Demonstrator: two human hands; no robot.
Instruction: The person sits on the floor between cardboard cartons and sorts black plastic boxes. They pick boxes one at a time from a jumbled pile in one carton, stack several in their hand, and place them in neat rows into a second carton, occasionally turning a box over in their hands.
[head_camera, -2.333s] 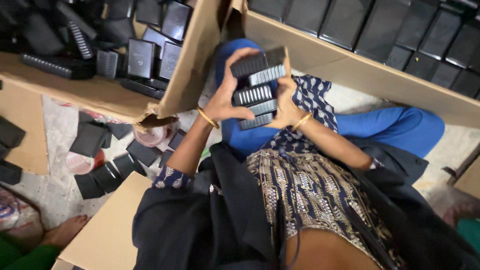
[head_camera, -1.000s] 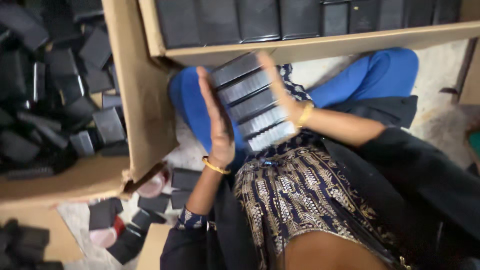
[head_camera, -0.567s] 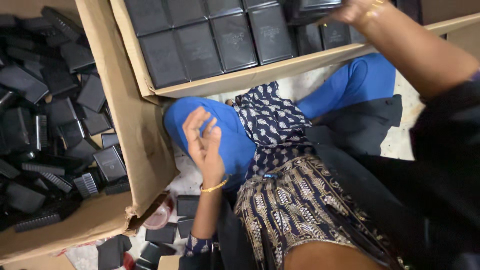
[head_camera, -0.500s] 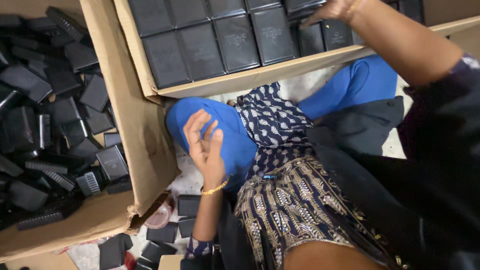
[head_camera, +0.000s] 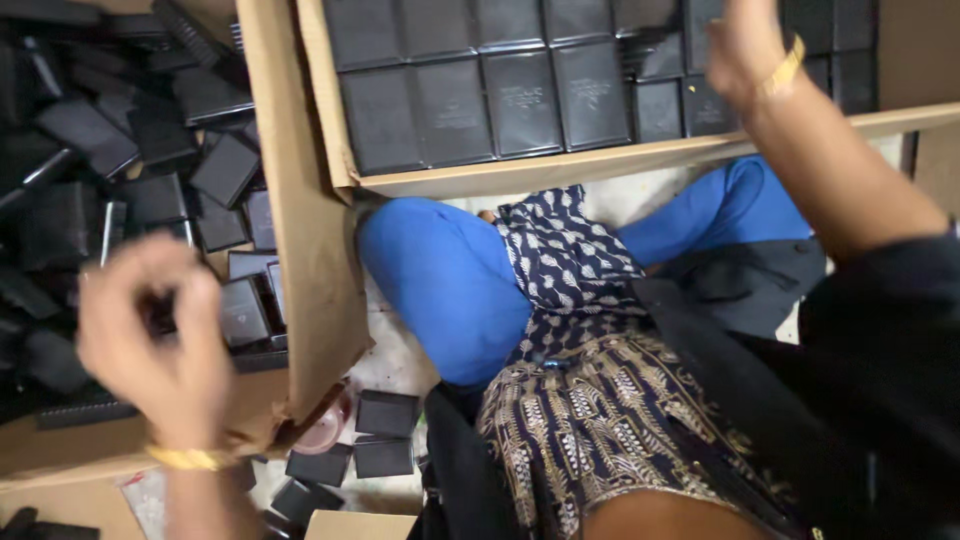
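Hands: two bare hands work over two cardboard boxes, each wrist wearing a gold bangle.
Left hand (head_camera: 150, 335): blurred, raised over the near edge of the left box (head_camera: 300, 250); fingers curled loosely inward toward the palm, nothing visibly pinched between them, though the blur keeps me from telling for sure.
Under the left hand: loose black cases (head_camera: 170, 170) lie heaped at all angles inside the left box, directly beyond and beneath the fingers; none touches the hand as far as the picture shows.
Right hand (head_camera: 740, 50): reaches into the far box (head_camera: 560, 165), back of the hand toward the camera, fingers going down among the cases; whether they are spread or closed on anything I cannot tell, since the fingertips are hidden.
Around the right hand: packed black cases (head_camera: 520, 100) stand in neat rows, filling the far box to the left of this hand and just beside it on the right.
Between the hands: blue trouser knee (head_camera: 450, 280) and patterned dark cloth (head_camera: 570, 260) of the person's own lap, well below the right hand.
Below the left hand: a few more black cases (head_camera: 385, 415) lie scattered on the floor near the corner of the left box.
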